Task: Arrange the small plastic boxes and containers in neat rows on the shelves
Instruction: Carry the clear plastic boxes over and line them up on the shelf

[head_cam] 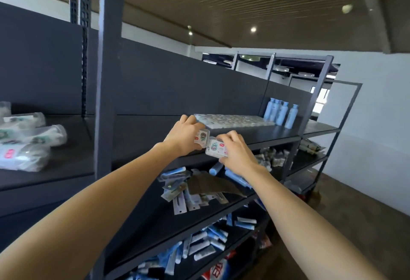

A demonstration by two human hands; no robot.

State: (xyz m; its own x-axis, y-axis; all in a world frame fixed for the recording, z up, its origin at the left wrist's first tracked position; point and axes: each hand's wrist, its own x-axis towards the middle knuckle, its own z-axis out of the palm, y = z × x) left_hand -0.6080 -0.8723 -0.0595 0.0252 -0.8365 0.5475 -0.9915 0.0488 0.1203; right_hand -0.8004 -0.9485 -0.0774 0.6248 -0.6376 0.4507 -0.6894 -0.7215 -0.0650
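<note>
both hands (pixel 210 144) hold small boxes (pixel 216 149)

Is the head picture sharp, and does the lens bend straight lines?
Head view: soft overall; labels on the small boxes in the left hand and right hand are unreadable; wide-angle lens curves the shelf edge; ceiling lamps glare.

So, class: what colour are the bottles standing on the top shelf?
Light blue bottles, seen in the head view.

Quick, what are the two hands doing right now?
Left hand: holding a small clear plastic box at the shelf edge.
Right hand: holding another small plastic box, just beside the first.
</note>
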